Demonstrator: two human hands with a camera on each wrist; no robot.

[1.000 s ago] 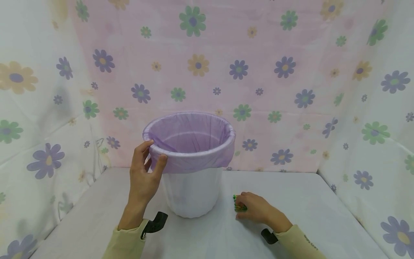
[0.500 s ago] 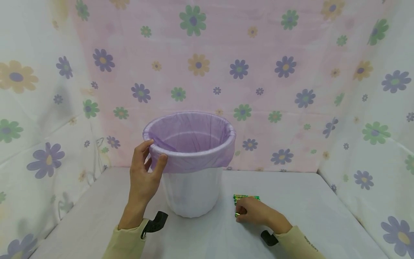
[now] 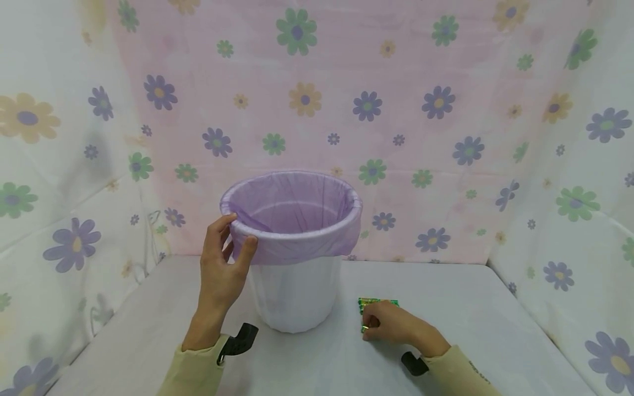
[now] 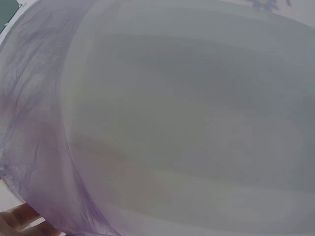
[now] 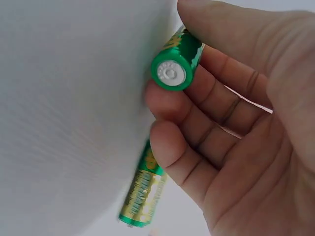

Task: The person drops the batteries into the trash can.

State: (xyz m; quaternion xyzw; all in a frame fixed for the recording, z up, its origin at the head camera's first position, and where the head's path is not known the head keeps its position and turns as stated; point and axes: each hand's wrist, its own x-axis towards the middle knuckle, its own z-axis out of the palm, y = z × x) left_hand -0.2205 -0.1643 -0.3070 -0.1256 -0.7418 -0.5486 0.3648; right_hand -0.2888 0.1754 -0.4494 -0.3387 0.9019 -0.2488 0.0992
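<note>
A white trash bin point(image 3: 297, 294) stands upright on the table, its rim covered by a purple trash bag point(image 3: 302, 250) folded down outside. My left hand point(image 3: 220, 275) holds the bin's left rim through the bag, the thumb on the outer side. In the left wrist view, the bin's wall point(image 4: 187, 118) fills most of the picture, with fingers point(image 4: 19, 219) at the lower left. Right of the bin, my right hand point(image 3: 396, 324) pinches a green and gold battery point(image 5: 177, 61) between thumb and fingers, low over the table. Another battery point(image 5: 143, 189) lies beyond the fingertips.
Several batteries point(image 3: 364, 301) lie in a row on the white table point(image 3: 436, 286), partly hidden behind the right hand. Flower-patterned cloth walls point(image 3: 317, 121) enclose the table at the back and both sides.
My right hand has drawn slightly toward me from the row, uncovering more batteries, and a battery's end now shows at its thumb. The left hand keeps its hold on the rim.
</note>
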